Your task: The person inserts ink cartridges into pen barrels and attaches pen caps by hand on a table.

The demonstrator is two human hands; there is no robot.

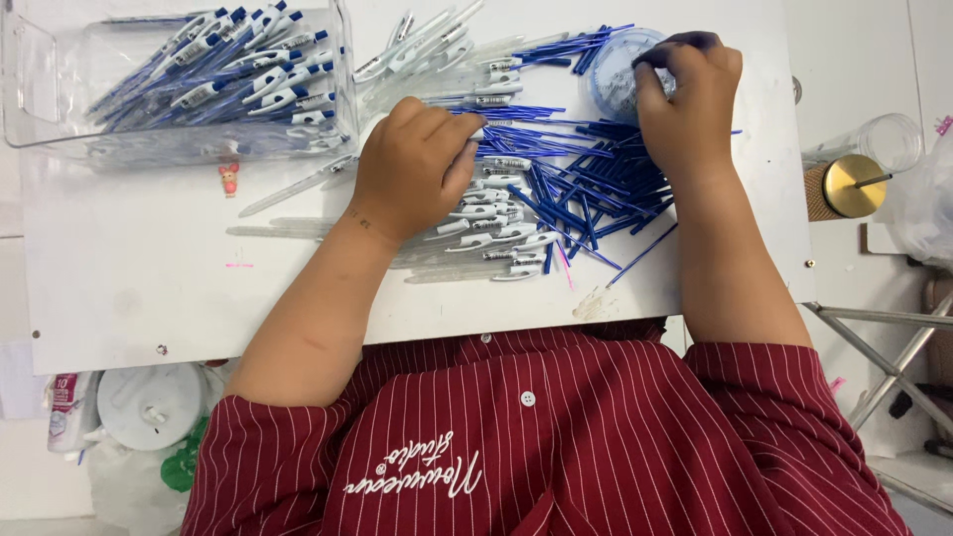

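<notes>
My left hand (pixel 415 164) is curled shut on a clear pen barrel whose tip shows at its fingers, above a heap of clear pen barrels with white clips (pixel 486 213). My right hand (pixel 688 99) reaches into a small round clear tub (pixel 611 74) at the far right of the white table (pixel 149 278); its fingertips are ink-stained and what they pinch is hidden. A pile of thin blue ink refills (pixel 586 179) lies between the two hands.
A clear plastic bin (pixel 189 79) with several assembled blue-and-white pens stands at the far left. A gold-lidded cup (pixel 844 187) and a clear cup (pixel 888 139) stand off the table's right edge. A small pink figure sticker (pixel 229 179) lies near the bin.
</notes>
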